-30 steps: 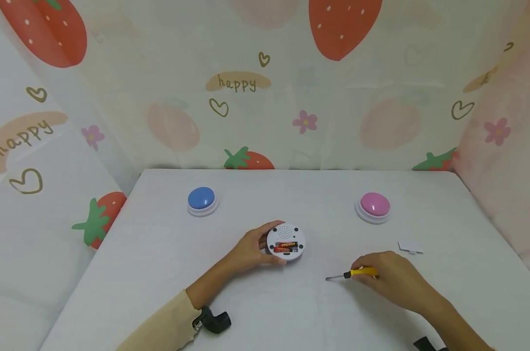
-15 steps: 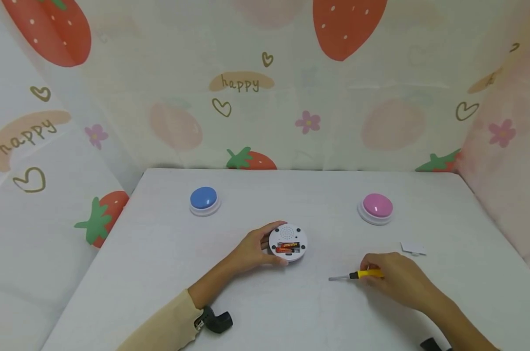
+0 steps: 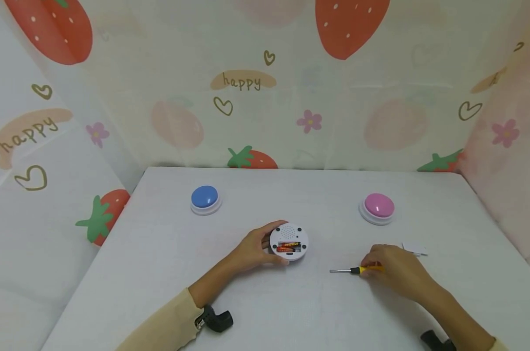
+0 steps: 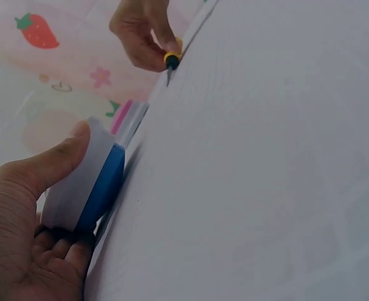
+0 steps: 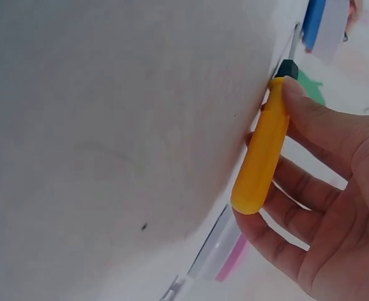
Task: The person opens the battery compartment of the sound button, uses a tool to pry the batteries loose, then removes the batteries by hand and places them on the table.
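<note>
My left hand (image 3: 253, 249) grips a round white push-button device (image 3: 289, 239) by its left side, thumb at the near edge. Its underside faces up, showing two red-and-black batteries (image 3: 289, 247) in an uncovered compartment. In the left wrist view the blue button face (image 4: 103, 188) of that device points down to the table. My right hand (image 3: 394, 268) pinches a screwdriver (image 5: 260, 150) with a yellow handle and black collar. The metal tip points left toward the device, apart from it and low over the table.
A small white battery cover (image 3: 415, 248) lies just behind my right hand, partly hidden by it. A blue-topped button (image 3: 205, 197) stands at the back left and a pink-topped button (image 3: 379, 206) at the back right. Patterned cloth walls (image 3: 247, 117) border the white table (image 3: 265, 312).
My right hand has shifted slightly right and away from me with the screwdriver, now closer to the white cover. The left hand and the device keep their place apart from a small view shift.
</note>
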The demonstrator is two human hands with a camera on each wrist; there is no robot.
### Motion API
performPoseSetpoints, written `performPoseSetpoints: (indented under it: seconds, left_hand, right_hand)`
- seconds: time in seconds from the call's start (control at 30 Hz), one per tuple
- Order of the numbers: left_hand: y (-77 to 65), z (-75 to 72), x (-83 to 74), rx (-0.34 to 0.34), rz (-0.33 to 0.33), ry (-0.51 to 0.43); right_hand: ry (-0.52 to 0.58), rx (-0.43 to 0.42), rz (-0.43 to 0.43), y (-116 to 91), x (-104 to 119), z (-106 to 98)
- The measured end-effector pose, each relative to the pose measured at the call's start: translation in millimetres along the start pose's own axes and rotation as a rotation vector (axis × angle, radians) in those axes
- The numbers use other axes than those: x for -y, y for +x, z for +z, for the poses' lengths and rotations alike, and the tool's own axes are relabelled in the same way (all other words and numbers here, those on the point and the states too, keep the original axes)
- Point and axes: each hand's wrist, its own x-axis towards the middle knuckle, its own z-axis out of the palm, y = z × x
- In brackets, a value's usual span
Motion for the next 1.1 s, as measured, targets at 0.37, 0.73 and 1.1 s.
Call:
performPoseSetpoints:
  seconds: [0.37, 0.73, 1.1]
  left_hand:
    - [-0.5, -0.1, -1.6, -0.004, -0.017, 0.013]
    - [-1.0, -0.5, -0.5, 0.006, -0.024, 0.000]
    - [-1.7, 0.2, -1.9, -0.003, -0.031, 0.007]
  right_hand:
    - [-0.026, 0.014, 0.004, 2, 5, -2]
    - [-0.048, 0.039, -0.025, 1, 7, -4]
    - [0.018, -0.069, -0.031, 22, 25, -37]
